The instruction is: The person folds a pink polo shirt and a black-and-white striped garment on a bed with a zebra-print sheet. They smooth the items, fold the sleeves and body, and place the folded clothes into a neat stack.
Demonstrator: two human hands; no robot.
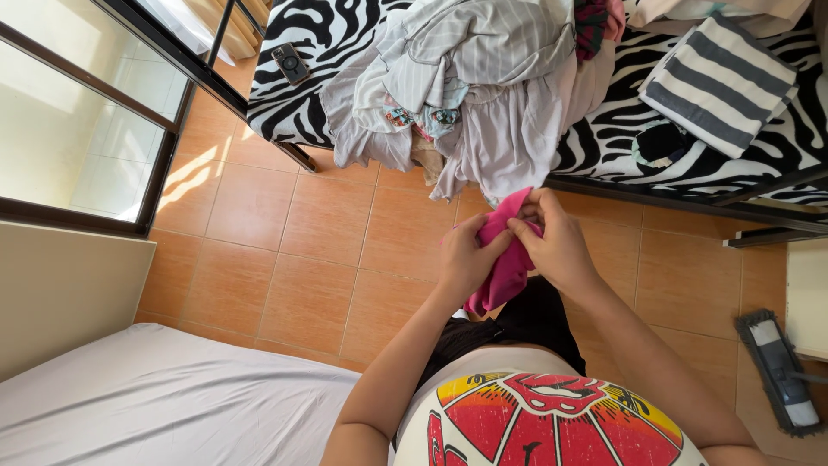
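We stand on an orange tiled floor [285, 250] between a bed with a plain white sheet [155, 406] and a bed with a zebra-striped cover [328, 52]. On the striped bed lies a loose heap of pale crumpled clothes [483, 78], a folded grey-and-white striped towel [716, 82] and a dark phone [290, 62]. Above the tiles, below the heap, our left hand [466, 259] and right hand [556, 242] are both closed on a soft bright pink cloth [504, 259], fingers pinching its top edge.
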